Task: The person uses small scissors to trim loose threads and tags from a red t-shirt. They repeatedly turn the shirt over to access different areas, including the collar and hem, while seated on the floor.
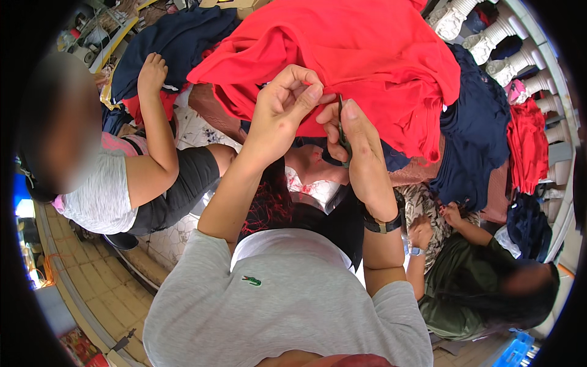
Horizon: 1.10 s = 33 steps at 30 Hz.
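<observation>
Above a heap of red cloth garments [367,55], my two hands are raised close together. My left hand [284,107] pinches thumb against fingers; a speck of red shows at its fingertips, too small to make out. Dark thread snips [344,137] are held in my right hand [362,140], their narrow blade pointing up past the thumb, just right of my left fingertips. The red cloth lies behind and below both hands, draped over a brown-covered surface. Loose red threads [269,202] cling to the dark clothing on my lap.
Navy garments [468,122] lie right of the red heap, more navy cloth [174,46] at far left. One person [110,177] sits at left, a hand on the navy cloth; another [471,287] sits at right. A white balustrade [513,58] curves along the right, with a red garment [527,144] beside it.
</observation>
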Each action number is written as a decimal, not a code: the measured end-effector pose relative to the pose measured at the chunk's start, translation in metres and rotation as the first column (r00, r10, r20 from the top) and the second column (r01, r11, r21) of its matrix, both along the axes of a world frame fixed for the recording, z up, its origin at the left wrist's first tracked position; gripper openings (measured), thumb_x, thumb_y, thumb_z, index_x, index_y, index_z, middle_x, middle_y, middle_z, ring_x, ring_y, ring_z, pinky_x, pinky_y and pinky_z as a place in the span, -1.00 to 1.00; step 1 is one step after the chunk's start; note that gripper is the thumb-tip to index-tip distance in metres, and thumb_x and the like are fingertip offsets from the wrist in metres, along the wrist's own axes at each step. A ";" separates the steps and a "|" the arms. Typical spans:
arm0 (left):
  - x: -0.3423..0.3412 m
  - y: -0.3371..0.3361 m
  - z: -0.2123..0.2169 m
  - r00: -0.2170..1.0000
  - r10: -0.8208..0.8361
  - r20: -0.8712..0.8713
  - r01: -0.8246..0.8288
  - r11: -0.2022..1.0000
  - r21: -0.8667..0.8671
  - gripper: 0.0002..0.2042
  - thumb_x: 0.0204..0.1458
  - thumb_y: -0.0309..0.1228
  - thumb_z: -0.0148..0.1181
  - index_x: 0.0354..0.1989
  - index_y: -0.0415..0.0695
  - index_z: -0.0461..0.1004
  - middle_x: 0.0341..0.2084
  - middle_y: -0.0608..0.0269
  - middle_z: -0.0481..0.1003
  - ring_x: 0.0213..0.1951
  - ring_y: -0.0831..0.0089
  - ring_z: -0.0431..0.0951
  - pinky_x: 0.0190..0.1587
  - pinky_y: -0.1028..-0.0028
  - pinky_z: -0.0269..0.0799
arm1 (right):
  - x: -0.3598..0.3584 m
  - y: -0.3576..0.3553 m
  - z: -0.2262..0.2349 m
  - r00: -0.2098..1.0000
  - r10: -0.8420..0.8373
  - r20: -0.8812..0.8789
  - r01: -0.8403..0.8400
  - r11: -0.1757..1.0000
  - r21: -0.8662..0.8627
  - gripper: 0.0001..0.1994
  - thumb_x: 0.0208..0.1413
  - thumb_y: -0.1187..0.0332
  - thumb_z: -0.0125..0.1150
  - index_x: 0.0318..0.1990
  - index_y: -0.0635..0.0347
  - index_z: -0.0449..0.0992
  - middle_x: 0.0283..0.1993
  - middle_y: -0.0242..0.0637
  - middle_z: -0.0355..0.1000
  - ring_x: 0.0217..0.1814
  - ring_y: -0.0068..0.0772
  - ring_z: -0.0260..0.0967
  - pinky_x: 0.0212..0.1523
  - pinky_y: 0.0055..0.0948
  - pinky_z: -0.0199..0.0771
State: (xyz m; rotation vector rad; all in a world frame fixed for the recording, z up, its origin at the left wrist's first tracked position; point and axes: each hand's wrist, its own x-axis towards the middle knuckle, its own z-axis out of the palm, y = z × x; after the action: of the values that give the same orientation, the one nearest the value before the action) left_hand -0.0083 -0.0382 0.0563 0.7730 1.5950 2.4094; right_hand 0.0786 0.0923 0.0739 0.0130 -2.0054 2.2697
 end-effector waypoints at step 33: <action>0.012 0.005 -0.006 0.982 0.062 -0.177 -0.044 0.994 0.104 -0.76 0.29 -0.56 0.12 0.06 -0.19 0.27 -0.14 0.19 0.47 -0.01 0.53 0.48 0.13 0.44 0.42 | -0.008 0.010 -0.002 0.956 -0.234 -0.176 0.233 0.972 -0.025 -0.77 0.35 0.23 0.16 -0.24 0.23 0.44 -0.54 -0.53 0.21 -0.57 -0.73 0.05 -0.56 -0.61 -0.01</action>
State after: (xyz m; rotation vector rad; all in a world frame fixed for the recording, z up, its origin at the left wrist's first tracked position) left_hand 0.0038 -0.0332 0.0504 1.0055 1.5861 2.5372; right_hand 0.0711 0.1026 0.0721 -0.0203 -1.8077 2.0488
